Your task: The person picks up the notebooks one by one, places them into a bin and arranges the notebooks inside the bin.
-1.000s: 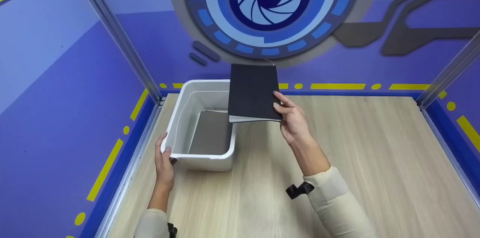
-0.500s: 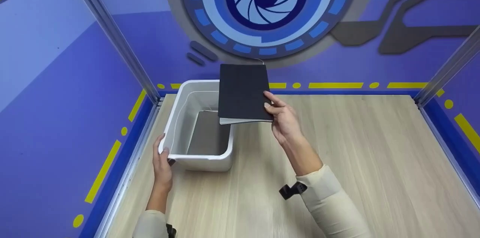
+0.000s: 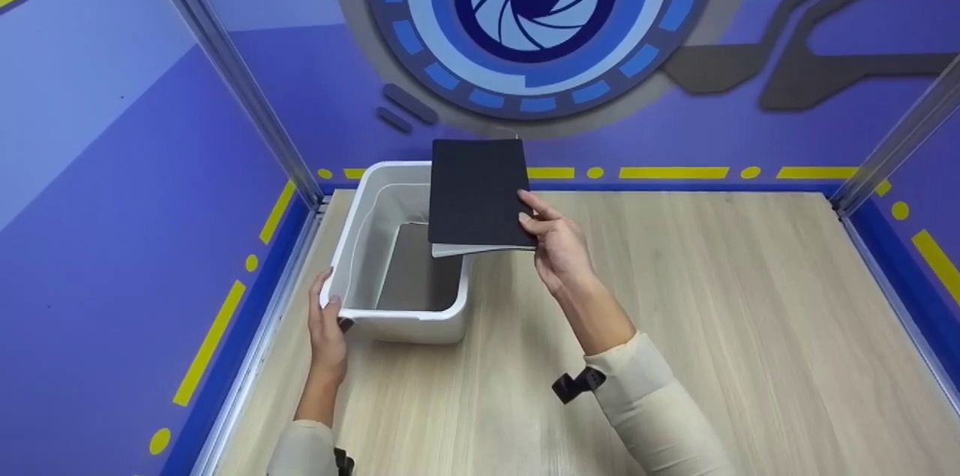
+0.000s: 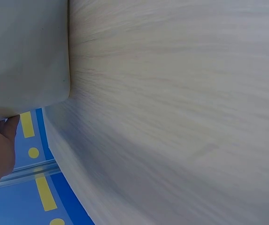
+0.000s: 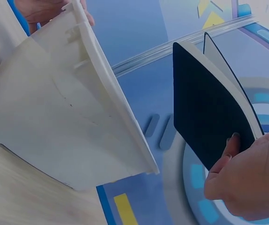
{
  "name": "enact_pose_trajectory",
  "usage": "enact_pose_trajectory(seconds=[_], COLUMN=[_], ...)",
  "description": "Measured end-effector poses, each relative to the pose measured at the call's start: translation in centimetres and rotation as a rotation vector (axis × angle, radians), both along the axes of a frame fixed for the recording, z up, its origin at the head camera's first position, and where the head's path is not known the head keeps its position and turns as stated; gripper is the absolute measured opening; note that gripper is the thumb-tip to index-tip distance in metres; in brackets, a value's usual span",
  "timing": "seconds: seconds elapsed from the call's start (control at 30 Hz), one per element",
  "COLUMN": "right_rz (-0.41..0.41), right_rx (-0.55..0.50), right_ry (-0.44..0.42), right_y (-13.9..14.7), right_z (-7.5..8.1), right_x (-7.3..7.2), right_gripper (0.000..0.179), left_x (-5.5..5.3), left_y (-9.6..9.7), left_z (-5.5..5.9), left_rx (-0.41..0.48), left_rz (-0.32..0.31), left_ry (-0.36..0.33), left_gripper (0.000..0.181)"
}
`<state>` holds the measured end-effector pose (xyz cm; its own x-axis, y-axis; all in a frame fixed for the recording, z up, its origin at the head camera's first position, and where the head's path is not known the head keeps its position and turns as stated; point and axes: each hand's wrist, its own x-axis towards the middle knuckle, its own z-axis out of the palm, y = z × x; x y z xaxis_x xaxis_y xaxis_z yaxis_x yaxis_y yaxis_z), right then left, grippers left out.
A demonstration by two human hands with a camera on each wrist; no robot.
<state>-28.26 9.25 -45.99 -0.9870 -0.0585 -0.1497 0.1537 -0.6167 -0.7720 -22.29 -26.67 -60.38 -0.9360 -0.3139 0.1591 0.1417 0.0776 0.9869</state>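
Observation:
My right hand (image 3: 564,251) grips a black-covered notebook (image 3: 480,191) by its right edge, holding it over the right side of a white plastic bin (image 3: 405,327). In the right wrist view the notebook (image 5: 204,103) hangs above the rim, its white pages showing and one cover slightly spread. My left hand (image 3: 327,326) holds the bin's near left corner, thumb and fingers about the rim. Inside the bin lies a flat dark grey-brown thing (image 3: 421,273), like another notebook cover, partly hidden by the held notebook.
The bin stands on a light wood-grain table (image 3: 675,311) toward its back left. Blue printed panels enclose the back and sides, with a metal post (image 3: 240,78) at the left corner. A thin pale ribbon or thread (image 3: 516,135) shows at the notebook's top.
The right hand has carried the notebook left, over more of the bin, and slightly lower. My left hand has stayed on the bin's corner, and the bin has not moved.

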Motion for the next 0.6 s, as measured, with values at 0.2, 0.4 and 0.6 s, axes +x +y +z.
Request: enact_pose_trajectory(seconds=[0.2, 0.4, 0.6], right_rz=[0.000, -0.006, -0.010], right_rx=[-0.012, 0.007, 0.008], right_ry=[-0.016, -0.030, -0.028], right_y=[-0.6, -1.3, -2.2], right_z=[-0.2, -0.2, -0.7], right_x=[-0.2, -0.4, -0.2], right_gripper=[0.053, 0.054, 0.053], left_x=[-0.1, -0.2, -0.2], left_y=[0.0, 0.1, -0.1], left_z=[-0.1, 0.0, -0.1], left_rx=[-0.006, -0.006, 0.008], left_rz=[0.001, -0.009, -0.012], left_ry=[0.006, 0.009, -0.013], left_gripper=[0.053, 0.053, 0.054])
